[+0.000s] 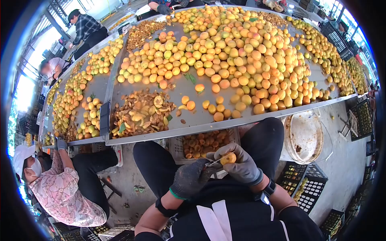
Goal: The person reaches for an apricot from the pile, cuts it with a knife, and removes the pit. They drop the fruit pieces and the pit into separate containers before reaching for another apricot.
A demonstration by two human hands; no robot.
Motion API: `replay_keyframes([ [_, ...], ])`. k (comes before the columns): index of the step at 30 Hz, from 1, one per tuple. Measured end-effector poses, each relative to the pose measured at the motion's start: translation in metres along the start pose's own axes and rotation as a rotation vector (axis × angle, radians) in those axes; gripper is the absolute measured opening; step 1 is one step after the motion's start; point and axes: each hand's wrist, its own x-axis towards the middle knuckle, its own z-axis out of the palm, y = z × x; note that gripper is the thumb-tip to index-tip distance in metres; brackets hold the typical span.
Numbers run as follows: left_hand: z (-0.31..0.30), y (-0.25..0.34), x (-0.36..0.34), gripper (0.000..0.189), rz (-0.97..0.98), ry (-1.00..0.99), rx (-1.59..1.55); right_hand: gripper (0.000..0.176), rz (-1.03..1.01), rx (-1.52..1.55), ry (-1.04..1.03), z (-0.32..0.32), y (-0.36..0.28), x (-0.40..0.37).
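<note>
Over my lap, my right hand in a grey glove grips a yellow-orange apricot between thumb and fingers. My left hand, in a dark glove with a green cuff, is closed around a thin metal tool. The tool's shaft points at the apricot and reaches its near side. Just beyond both hands, between my knees, a light plastic crate holds orange-brown apricots.
A metal table in front bears a large heap of apricots and a pile of pits and scraps. A white bucket stands right, near black crates. At left sits a co-worker; others work around the table.
</note>
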Motion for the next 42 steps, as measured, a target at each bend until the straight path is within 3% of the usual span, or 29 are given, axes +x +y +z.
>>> replay_keyframes([
  [11,-0.016,0.005,-0.011,0.024,-0.023,-0.047,0.041,0.034,0.121,0.128,-0.072,0.007,-0.006,-0.002],
  [17,-0.018,0.012,-0.012,0.024,-0.014,-0.011,0.061,0.035,0.045,0.043,-0.102,0.005,0.001,-0.001],
  [26,-0.015,0.007,-0.021,0.030,0.011,0.034,0.084,0.037,0.128,0.045,-0.034,0.014,-0.004,-0.001],
  [30,-0.016,0.010,-0.021,0.029,-0.002,0.030,0.136,0.037,0.126,0.035,-0.038,0.013,-0.001,-0.001],
  [32,-0.015,0.010,-0.021,0.028,0.016,0.059,0.197,0.035,0.029,0.026,-0.094,0.010,0.004,0.001],
  [35,-0.009,0.009,-0.020,0.026,0.028,0.083,0.218,0.034,0.086,0.035,-0.053,0.009,0.002,-0.002],
  [42,-0.009,0.002,-0.014,0.022,0.004,-0.026,0.193,0.034,0.032,-0.032,0.017,0.024,-0.001,-0.004],
])
